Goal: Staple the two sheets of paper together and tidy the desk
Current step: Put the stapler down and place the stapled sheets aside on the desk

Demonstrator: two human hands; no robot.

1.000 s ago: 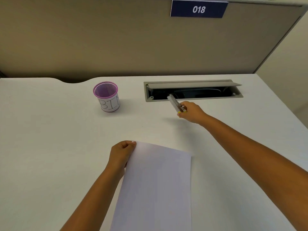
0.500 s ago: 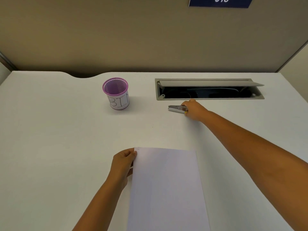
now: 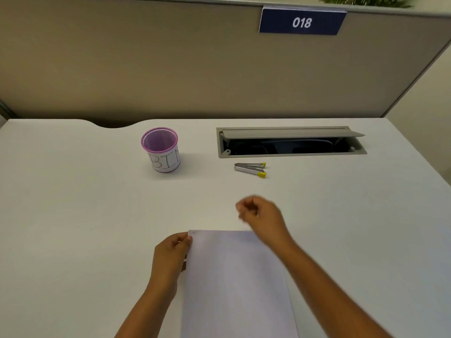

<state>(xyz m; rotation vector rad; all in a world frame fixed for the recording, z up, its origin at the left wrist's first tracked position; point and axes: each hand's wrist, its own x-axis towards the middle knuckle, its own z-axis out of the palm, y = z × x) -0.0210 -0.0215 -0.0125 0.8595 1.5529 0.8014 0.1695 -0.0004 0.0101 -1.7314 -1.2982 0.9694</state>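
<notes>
Since a moment earlier, the right hand (image 3: 262, 217) had left the stapler (image 3: 250, 169) near the cable tray (image 3: 290, 154), loosely curled, empty; the left hand (image 3: 172, 252) pinched the thin, floppy sheets (image 3: 234, 284) by their stapled corner

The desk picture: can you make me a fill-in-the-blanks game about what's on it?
1. The purple cup has the letters ____ written on it.
2. The blue sign shows the number ____.
3. The stapler has ____ tips.
4. The ____ hand holds the paper by its corner.

Missing words: BIN; 018; yellow; left
</notes>
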